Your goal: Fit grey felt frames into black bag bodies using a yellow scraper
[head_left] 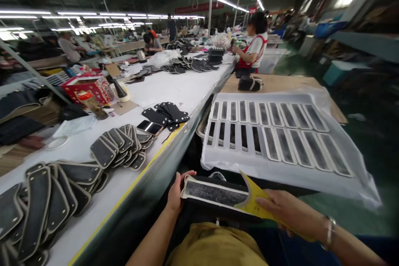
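A long, narrow dark panel with a cream edge [215, 191] lies in front of my body, its grey face upward. My left hand [176, 193] grips the left end of this panel, thumb up and fingers along the far edge. In my right hand [285, 208] is a yellow flat scraper [256, 197] with a concave, pointed front edge. The scraper's front overlaps the panel's right end and hides it. Just beyond, a white sheet [215, 162] bears two rows of dark, pale-edged strips [288, 145], with several dark slots at the near left.
A long white table [149, 95] runs along the left, with piles of dark studded pieces [56, 199], a phone [150, 127], black pieces [170, 112] and a red box [89, 87]. A person in a red apron [254, 45] stands farther along it.
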Available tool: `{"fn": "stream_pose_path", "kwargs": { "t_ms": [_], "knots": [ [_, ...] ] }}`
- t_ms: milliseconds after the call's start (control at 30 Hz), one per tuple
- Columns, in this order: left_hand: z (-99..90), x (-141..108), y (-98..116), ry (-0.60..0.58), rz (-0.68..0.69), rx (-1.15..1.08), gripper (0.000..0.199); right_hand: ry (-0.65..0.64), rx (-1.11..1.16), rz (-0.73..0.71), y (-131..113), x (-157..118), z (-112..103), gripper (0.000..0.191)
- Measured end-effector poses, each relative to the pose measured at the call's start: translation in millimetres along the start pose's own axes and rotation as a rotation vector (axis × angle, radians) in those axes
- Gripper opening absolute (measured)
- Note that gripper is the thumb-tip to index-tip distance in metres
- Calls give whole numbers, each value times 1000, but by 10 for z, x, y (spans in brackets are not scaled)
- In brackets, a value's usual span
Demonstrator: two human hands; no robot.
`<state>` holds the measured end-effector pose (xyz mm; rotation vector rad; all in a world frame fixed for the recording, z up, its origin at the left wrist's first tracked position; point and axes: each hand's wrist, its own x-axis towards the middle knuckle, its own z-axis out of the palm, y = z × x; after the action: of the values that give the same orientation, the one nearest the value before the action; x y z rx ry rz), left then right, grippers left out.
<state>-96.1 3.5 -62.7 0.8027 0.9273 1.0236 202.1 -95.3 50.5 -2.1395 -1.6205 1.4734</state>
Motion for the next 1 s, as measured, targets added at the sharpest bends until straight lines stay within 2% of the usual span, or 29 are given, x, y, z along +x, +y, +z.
{"fn": "stream_pose_path", "kwargs": {
  "t_ms": [133,233,400,600,700,767,1000],
  "knots": [
    [6,-48,-38,-13,38,-22,46,95,-685,-232,-405,427,-71,47],
    [-60,-40,-52,-62,23,-120,44,125,-909,-258,-658,670,-42,42],
    [-58,4,20,-92,38,-81,43,142,-904,-336,-989,945,125,29],
    [-39,57,100,-84,108,94,43,279,-963,-314,-1261,1140,437,40],
    [-79,59,8,-84,98,13,44,340,-949,-297,-1304,1211,551,46],
    [-104,55,-57,-107,60,-84,45,360,-938,-338,-1315,1253,597,47],
    [-140,69,-107,-100,-19,-251,60,354,-920,-466,-1406,1386,708,49]
  ]
}}
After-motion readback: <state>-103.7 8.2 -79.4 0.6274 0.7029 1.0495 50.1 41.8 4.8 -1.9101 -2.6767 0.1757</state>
